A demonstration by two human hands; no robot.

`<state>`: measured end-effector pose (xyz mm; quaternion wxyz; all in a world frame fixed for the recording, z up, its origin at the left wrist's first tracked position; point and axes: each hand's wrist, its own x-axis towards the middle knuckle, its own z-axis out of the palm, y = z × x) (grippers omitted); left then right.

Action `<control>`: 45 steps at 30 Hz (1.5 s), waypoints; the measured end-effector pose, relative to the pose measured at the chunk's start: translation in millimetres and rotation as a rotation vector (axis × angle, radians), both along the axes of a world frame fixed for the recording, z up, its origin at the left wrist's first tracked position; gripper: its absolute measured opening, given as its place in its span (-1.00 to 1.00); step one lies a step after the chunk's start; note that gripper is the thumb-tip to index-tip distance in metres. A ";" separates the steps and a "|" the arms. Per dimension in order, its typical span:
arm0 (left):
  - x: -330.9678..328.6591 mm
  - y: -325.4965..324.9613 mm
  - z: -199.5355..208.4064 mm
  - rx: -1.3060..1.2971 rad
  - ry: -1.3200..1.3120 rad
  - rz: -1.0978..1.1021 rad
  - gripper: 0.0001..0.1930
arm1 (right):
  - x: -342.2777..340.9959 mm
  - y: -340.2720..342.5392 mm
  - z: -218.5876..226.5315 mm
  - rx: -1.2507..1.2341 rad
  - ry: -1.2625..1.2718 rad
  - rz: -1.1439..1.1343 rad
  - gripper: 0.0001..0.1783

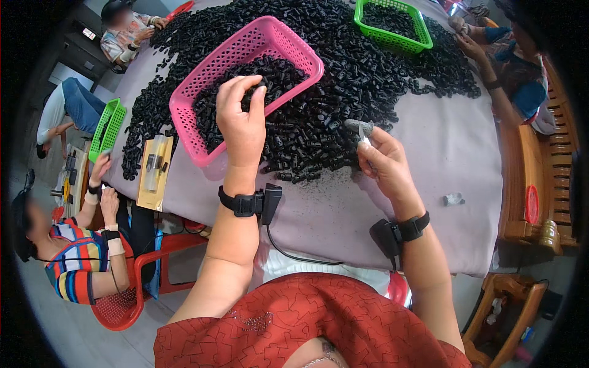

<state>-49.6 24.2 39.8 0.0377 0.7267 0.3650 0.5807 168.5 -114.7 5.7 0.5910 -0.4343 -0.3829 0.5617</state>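
My left hand (240, 119) is raised over the pink basket (195, 138), thumb and fingertips closed around a small black part (264, 81). Black pieces of the same sort fill much of that basket. To the right, my right hand (385, 161) grips a small pale tool with a thin pointed blade (361, 131), which looks like a small knife. A grey covering (357, 126) sits on one fingertip of that hand. Behind both hands spreads a large heap of short black cylindrical parts (331, 92).
On the grey cloth (429, 227) lies a small grey piece (453, 199). A yellow card with a clear tube (156, 172) rests left of the basket. Green baskets (423, 40) stand far right and left. Co-workers sit around; a red chair (144, 276) is at left.
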 end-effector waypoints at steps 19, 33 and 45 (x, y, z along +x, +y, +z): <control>52.5 -11.8 -46.9 -0.208 0.502 -0.483 -0.72 | 5.1 1.3 -9.3 -0.020 -0.001 -0.053 -0.88; 54.3 -16.9 -40.3 -0.224 0.550 -0.451 -0.80 | 5.8 1.8 -12.3 -0.030 -0.044 -0.042 -0.76; 52.1 -15.4 -43.0 -0.780 -0.059 -0.597 -0.78 | 3.5 0.4 -4.8 -0.038 -0.021 -0.064 -0.87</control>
